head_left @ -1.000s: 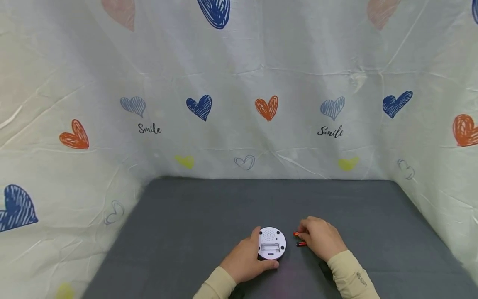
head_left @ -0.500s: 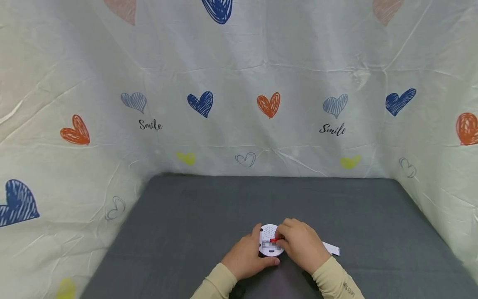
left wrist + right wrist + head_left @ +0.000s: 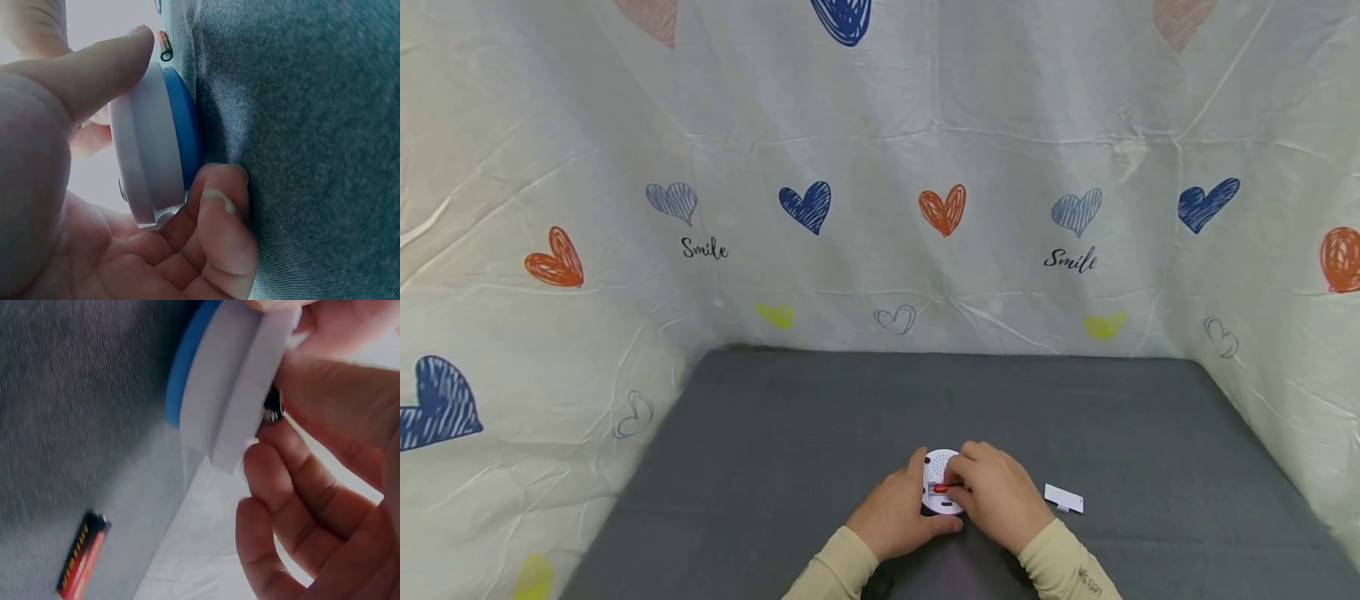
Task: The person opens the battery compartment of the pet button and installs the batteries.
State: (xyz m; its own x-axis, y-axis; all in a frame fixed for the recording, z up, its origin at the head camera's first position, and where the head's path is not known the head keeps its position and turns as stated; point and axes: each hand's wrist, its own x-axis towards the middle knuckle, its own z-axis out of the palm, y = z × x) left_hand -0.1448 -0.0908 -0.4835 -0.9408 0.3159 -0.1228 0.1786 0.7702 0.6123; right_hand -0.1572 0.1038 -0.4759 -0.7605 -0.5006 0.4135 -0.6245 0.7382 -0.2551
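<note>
Right fingers (image 3: 297,450) pinch 1 red battery (image 3: 941,488); left fingers (image 3: 916,468) grip the white device (image 3: 150,144).

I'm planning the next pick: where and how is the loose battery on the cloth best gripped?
Probably at the middle of the loose battery, coming from above and pinching across its long sides. The right wrist view shows a slim cylinder lying on its side on the cloth, with nothing touching its visible length.

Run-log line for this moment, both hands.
left hand: holds device; right hand: pinches battery at device; second battery, white cover: on table
</note>
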